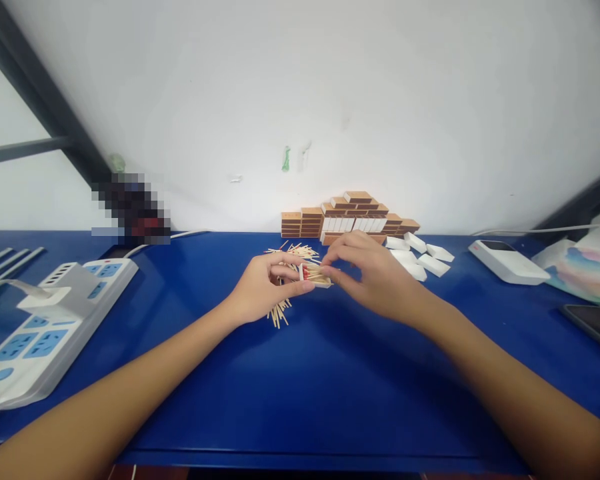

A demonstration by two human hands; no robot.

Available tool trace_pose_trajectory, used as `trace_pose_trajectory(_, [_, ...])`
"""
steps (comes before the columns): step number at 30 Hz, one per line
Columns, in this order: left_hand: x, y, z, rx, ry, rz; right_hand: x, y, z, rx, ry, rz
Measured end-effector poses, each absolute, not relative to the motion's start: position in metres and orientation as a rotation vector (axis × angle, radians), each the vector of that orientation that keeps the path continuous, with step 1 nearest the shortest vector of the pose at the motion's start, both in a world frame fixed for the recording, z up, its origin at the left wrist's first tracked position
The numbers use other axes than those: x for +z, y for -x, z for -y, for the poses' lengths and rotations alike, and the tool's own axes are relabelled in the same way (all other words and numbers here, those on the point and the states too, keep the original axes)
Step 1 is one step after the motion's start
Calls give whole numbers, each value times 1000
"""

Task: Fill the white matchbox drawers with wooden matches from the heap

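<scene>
Between my hands is a small white matchbox tray (323,285) filled with red-tipped matches (314,272). My left hand (263,283) grips the tray's left end between thumb and fingers. At the right end, the bent fingers of my right hand (367,270) pinch at the ends of the matches in the tray. A pile of loose matches (280,313) lies on the blue table (300,387) around and behind my left hand, which covers part of it. Several white matchbox trays (434,265) are scattered behind my right hand.
Brown matchboxes (301,223) stand stacked against the wall at the back. At left lies a white power strip (45,333) with a plug and cable. On the right are a white device (507,262), a colourful pack (585,270) and a dark phone (595,325).
</scene>
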State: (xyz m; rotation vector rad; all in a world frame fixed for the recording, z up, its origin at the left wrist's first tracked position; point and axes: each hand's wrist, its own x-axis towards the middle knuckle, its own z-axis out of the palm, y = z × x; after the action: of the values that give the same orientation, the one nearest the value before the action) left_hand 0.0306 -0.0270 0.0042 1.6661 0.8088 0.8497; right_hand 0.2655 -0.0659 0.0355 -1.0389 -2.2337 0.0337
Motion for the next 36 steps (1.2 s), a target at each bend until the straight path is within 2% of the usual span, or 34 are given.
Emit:
trace_pose_trajectory(14, [5, -30, 25, 913, -1492, -860, 43, -271, 66, 317, 1132, 2230])
trace_pose_trajectory(36, [8, -30, 29, 862, -1621, -787, 33, -264, 66, 249, 1063, 2159])
